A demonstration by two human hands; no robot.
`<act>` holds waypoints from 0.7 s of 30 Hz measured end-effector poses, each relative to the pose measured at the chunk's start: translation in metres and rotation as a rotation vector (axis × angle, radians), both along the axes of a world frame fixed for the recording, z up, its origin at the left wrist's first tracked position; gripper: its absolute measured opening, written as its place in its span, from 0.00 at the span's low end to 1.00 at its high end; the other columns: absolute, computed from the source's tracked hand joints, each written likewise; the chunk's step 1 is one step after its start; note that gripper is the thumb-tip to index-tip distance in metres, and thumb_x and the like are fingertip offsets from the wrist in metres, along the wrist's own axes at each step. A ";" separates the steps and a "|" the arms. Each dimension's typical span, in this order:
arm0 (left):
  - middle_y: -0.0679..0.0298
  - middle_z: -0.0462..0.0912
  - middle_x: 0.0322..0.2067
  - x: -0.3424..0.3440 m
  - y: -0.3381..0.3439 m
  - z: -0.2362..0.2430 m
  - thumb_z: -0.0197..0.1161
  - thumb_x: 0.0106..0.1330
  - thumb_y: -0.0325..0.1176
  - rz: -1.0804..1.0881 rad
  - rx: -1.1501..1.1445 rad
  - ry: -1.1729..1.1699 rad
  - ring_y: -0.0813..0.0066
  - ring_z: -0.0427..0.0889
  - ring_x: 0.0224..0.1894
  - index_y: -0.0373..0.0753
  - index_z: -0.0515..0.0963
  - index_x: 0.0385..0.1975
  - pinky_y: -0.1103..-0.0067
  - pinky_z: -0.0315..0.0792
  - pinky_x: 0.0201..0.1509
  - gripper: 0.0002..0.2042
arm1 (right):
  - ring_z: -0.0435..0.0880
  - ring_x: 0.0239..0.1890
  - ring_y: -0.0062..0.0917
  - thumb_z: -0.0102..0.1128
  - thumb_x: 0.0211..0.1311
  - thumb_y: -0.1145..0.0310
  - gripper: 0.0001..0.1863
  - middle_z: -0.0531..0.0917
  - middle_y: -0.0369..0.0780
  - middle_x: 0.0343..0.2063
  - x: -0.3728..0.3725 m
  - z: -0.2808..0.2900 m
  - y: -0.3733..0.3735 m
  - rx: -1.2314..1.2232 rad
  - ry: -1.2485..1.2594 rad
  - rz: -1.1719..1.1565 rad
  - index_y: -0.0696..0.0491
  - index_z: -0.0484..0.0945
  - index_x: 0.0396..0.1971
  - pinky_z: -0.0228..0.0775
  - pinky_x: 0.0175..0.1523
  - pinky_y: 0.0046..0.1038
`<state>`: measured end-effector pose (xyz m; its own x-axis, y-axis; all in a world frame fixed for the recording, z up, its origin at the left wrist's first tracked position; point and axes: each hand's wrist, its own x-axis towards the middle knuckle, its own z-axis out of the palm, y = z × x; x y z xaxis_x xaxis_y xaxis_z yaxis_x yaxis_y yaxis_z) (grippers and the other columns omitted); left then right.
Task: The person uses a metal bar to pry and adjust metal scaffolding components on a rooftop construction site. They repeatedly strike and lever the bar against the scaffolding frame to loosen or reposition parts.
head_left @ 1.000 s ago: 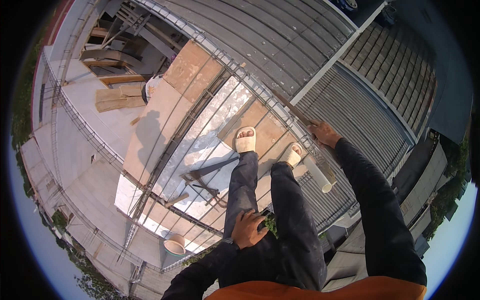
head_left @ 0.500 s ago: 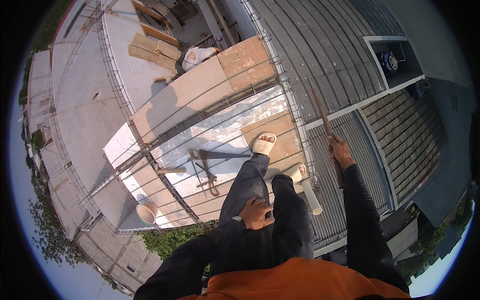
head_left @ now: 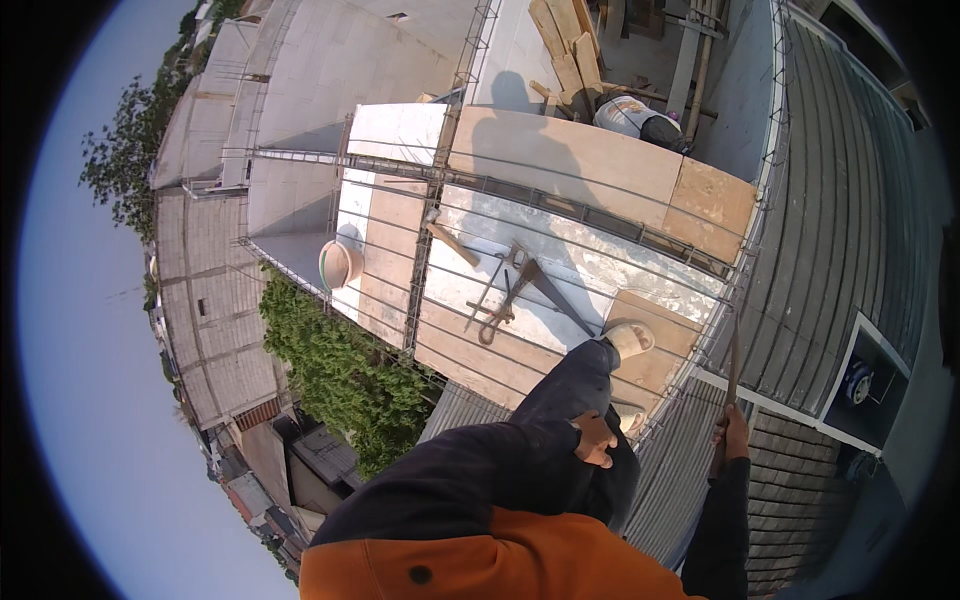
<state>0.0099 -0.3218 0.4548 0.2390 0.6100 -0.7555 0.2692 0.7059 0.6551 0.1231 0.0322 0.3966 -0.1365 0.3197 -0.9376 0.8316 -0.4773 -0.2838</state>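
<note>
My left hand (head_left: pixel 595 438) lies on my bent knee, fingers loosely spread and holding nothing. Out to the right, my right hand (head_left: pixel 732 432) is closed around a long, narrow brown stick-like piece (head_left: pixel 736 365), whose exact kind I cannot make out. My sandalled foot (head_left: pixel 629 340) stands on a brown board (head_left: pixel 662 325) under thin steel bars. Left of it lie a hand saw (head_left: pixel 560 300), some dark metal tools (head_left: pixel 500 307) and a hammer (head_left: pixel 452 243) with a wooden handle.
Steel rebar (head_left: pixel 590 213) crosses the plywood panels (head_left: pixel 560 150). A bucket (head_left: pixel 340 264) stands at the left edge above a leafy tree (head_left: pixel 345 370). A person (head_left: pixel 632 117) is below, beyond the panels. Ribbed roofing (head_left: pixel 830 180) drops away on the right.
My view has turned left, so the panels and tools appear farther right. My left hand stays on my leg; my right hand still grips the brown piece.
</note>
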 end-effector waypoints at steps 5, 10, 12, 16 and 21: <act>0.46 0.80 0.57 -0.009 0.009 0.013 0.58 0.70 0.56 -0.013 -0.001 -0.024 0.52 0.77 0.63 0.40 0.80 0.54 0.60 0.53 0.74 0.26 | 0.72 0.14 0.18 0.53 0.76 0.57 0.13 0.74 0.35 0.22 0.000 0.006 0.017 -0.027 -0.042 0.005 0.50 0.73 0.48 0.69 0.17 0.28; 0.46 0.85 0.49 -0.020 0.016 0.018 0.61 0.66 0.56 0.010 0.030 -0.023 0.51 0.82 0.57 0.40 0.81 0.58 0.62 0.59 0.70 0.29 | 0.72 0.14 0.17 0.56 0.75 0.56 0.13 0.74 0.33 0.21 0.023 0.001 0.040 0.025 -0.107 0.040 0.49 0.72 0.35 0.66 0.14 0.27; 0.46 0.85 0.47 0.000 0.004 -0.003 0.61 0.66 0.55 0.067 0.035 0.005 0.50 0.82 0.55 0.40 0.80 0.58 0.62 0.62 0.67 0.29 | 0.72 0.14 0.18 0.56 0.75 0.57 0.12 0.73 0.33 0.20 0.018 0.015 0.032 -0.003 -0.063 0.077 0.48 0.72 0.35 0.66 0.14 0.27; 0.47 0.86 0.45 0.009 -0.008 -0.031 0.61 0.67 0.54 0.223 0.048 0.086 0.49 0.83 0.54 0.40 0.80 0.58 0.62 0.70 0.60 0.27 | 0.71 0.15 0.18 0.57 0.74 0.57 0.10 0.73 0.34 0.21 0.020 0.047 0.028 -0.075 -0.024 0.088 0.47 0.71 0.35 0.68 0.15 0.28; 0.50 0.86 0.47 -0.053 -0.040 -0.012 0.58 0.69 0.48 0.473 -0.017 0.252 0.54 0.84 0.54 0.37 0.83 0.47 0.62 0.75 0.58 0.20 | 0.70 0.14 0.19 0.50 0.75 0.65 0.11 0.71 0.35 0.21 0.042 0.091 0.009 -0.010 -0.067 0.195 0.51 0.72 0.52 0.68 0.15 0.28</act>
